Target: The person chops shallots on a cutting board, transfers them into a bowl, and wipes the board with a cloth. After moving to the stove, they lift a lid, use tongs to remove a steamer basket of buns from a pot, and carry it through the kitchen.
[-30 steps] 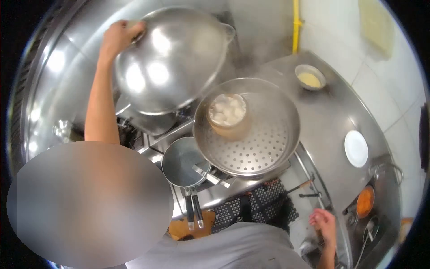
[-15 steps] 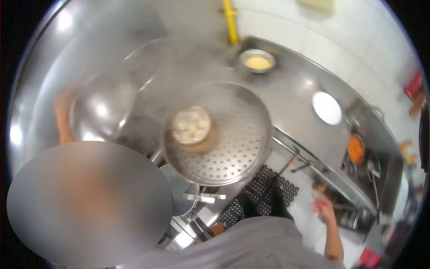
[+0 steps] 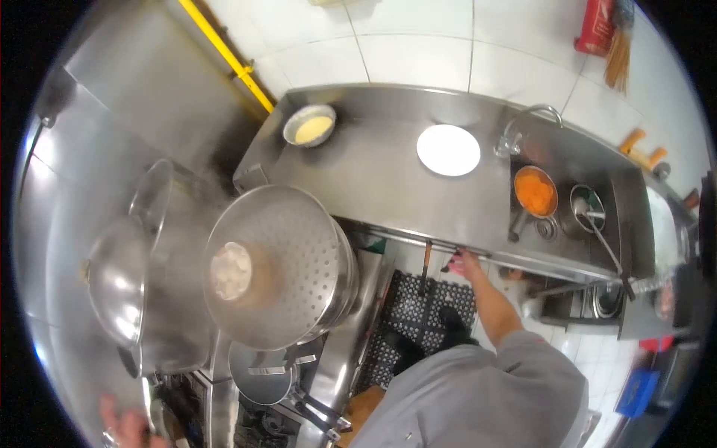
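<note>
My right hand (image 3: pixel 470 263) is at the front rail of the steel counter, its fingers closed around a small pink and dark thing (image 3: pixel 455 263) that I cannot make out clearly. At the lower left edge is my left hand (image 3: pixel 131 429), blurred, with its fingers apart and nothing visible in them. Nearest to it are the stove's burners. A wide steel steamer tray (image 3: pixel 302 261) with holes stands on a pot, and a small round container of pale, rounded pieces (image 3: pixel 231 272) sits in it. Left of that, a domed steel lid (image 3: pixel 119 280) leans tilted.
A bowl of yellow food (image 3: pixel 310 127) and a white plate (image 3: pixel 448 150) stand on the steel counter (image 3: pixel 373 179). The sink holds a pan of orange food (image 3: pixel 535 191) and a pot with a ladle (image 3: pixel 586 207). Beside the stove is a saucepan (image 3: pixel 260 377); a black mat (image 3: pixel 433 299) covers the floor.
The view has swung to the right. My left hand has come away from beside the domed lid to the lower left. My right hand has gone to the counter's front rail.
</note>
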`<control>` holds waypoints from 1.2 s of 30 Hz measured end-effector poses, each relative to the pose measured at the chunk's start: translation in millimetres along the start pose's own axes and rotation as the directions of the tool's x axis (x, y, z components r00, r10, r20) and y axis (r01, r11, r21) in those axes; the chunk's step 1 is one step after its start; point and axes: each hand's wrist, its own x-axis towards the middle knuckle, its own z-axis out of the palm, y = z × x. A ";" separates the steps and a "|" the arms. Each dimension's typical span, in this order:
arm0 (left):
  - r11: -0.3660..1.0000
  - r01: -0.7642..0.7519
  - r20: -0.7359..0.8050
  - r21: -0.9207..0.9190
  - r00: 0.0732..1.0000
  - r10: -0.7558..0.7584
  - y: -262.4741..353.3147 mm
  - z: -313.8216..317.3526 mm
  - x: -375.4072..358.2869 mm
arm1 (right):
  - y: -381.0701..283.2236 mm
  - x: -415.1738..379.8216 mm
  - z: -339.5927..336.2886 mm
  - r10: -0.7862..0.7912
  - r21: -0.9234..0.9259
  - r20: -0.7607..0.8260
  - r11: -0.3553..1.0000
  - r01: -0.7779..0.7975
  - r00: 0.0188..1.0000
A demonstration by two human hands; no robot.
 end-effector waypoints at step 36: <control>0.360 0.931 0.850 0.066 0.137 -0.509 216.9 433.5 -528.2 | -224.0 -410.5 373.4 0.307 0.453 0.849 -0.842 0.293 -0.431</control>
